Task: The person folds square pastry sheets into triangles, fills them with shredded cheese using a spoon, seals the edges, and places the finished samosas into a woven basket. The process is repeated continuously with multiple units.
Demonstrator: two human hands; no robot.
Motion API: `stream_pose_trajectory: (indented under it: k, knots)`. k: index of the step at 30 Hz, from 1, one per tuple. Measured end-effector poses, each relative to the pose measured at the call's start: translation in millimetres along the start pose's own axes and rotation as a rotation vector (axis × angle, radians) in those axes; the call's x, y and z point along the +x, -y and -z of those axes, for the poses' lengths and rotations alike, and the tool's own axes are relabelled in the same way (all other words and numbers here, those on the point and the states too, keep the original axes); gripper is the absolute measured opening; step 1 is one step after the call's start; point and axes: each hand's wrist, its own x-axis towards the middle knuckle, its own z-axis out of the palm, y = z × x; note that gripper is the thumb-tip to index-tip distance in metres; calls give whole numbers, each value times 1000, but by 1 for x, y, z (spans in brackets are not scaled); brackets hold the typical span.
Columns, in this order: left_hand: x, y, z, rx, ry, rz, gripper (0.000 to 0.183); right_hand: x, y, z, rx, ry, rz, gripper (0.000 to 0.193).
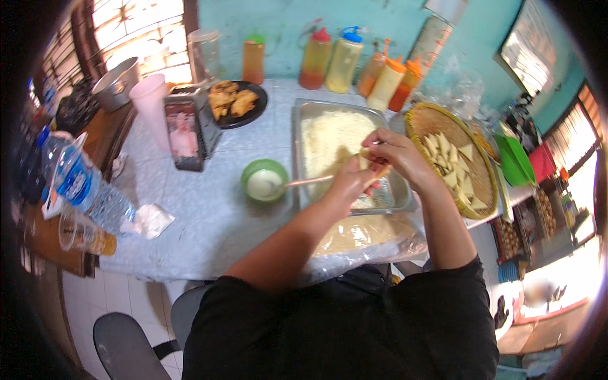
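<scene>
My left hand and my right hand meet above a metal tray of pale crumbs. Between them is a small, pale yellow pastry piece, mostly hidden by the fingers. The left fingers are curled under it, and the right fingers pinch its upper side. Left of the tray, a green bowl holds white liquid. A utensil's long handle slants from the bowl toward my left hand; whether it touches the hand I cannot tell. Several triangular pastries lie in a round woven basket at right.
Plastic-wrapped pale sheets lie at the table's near edge. Several sauce bottles line the wall. Farther left stand a black plate of fried food, a napkin holder, a pink cup and a water bottle.
</scene>
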Motion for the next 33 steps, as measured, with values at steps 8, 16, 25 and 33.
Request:
stream_pose_trajectory:
  k: [8, 16, 25, 33]
  knots:
    - [2, 2, 4, -58, 83, 38, 29, -1, 2, 8, 36, 21, -15, 19]
    - [2, 5, 10, 0, 10, -41, 28, -10, -42, 39, -148, -308, -36, 9]
    - [6, 12, 4, -109, 45, -112, 25, -15, -122, -6, -275, 162, -144, 15]
    - [6, 11, 5, -141, 44, -172, 30, -22, -84, -12, -239, 48, -162, 20]
